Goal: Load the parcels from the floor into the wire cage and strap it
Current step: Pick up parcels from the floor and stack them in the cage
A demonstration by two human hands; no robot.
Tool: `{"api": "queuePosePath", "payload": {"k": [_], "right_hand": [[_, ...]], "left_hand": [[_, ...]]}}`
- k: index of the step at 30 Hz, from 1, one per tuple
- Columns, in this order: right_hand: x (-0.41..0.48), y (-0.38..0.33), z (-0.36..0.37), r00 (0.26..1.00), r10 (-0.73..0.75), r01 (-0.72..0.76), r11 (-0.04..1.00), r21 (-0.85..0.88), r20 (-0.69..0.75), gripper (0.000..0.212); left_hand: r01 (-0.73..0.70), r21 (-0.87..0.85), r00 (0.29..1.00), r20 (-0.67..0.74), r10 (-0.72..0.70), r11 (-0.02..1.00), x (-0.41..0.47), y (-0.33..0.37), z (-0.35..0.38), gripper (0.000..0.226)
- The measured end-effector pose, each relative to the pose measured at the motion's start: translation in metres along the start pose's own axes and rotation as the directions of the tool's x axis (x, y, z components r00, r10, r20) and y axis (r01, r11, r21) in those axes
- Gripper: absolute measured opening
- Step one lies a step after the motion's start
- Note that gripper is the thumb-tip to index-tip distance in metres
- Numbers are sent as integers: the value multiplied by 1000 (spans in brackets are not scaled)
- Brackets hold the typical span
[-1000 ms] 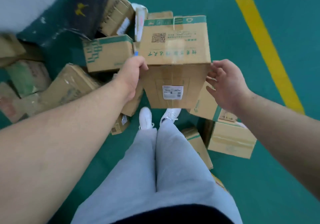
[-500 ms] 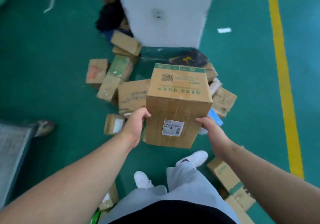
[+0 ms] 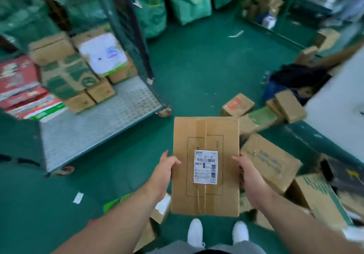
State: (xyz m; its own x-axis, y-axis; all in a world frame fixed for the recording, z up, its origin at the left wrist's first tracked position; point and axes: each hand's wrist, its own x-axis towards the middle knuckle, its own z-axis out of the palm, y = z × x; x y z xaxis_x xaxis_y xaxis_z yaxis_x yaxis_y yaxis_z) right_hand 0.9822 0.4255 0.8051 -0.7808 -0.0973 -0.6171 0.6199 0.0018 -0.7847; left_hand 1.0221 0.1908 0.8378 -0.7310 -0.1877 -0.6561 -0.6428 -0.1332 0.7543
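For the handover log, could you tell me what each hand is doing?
Left hand: holding the labelled box.
Right hand: holding the same box.

Between the held parcel (image 3: 205, 165) and the wire cage (image 3: 102, 114) lay a stretch of bare green floor (image 3: 197, 66), with nothing standing in the way. The cage's perforated deck was free along its front and right side; stacked boxes (image 3: 78, 76) filled the back left (some blurred). A dark upright frame post (image 3: 136, 37) stood at the cage's right rear. To the right, loose parcels (image 3: 271, 159) crowded the floor beside a pale pillar (image 3: 338, 116).
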Motion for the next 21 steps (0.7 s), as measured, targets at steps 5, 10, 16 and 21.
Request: {"api": "queuePosePath", "payload": {"k": [5, 10, 16, 21], "right_hand": [[39, -38, 71, 995, 36, -20, 985, -169, 88, 40], [86, -78, 118, 977, 57, -3, 968, -252, 207, 14], [172, -132, 165, 950, 103, 11, 932, -362, 294, 35], [224, -191, 203, 913, 117, 71, 897, -436, 390, 38]], "left_hand": [[7, -156, 989, -144, -30, 988, 9, 16, -61, 31], [6, -280, 960, -267, -83, 960, 44, 35, -93, 29], [25, -385, 919, -354, -173, 922, 106, 75, -116, 61], [-40, -379, 904, -407, -128, 925, 141, 118, -128, 31]]}}
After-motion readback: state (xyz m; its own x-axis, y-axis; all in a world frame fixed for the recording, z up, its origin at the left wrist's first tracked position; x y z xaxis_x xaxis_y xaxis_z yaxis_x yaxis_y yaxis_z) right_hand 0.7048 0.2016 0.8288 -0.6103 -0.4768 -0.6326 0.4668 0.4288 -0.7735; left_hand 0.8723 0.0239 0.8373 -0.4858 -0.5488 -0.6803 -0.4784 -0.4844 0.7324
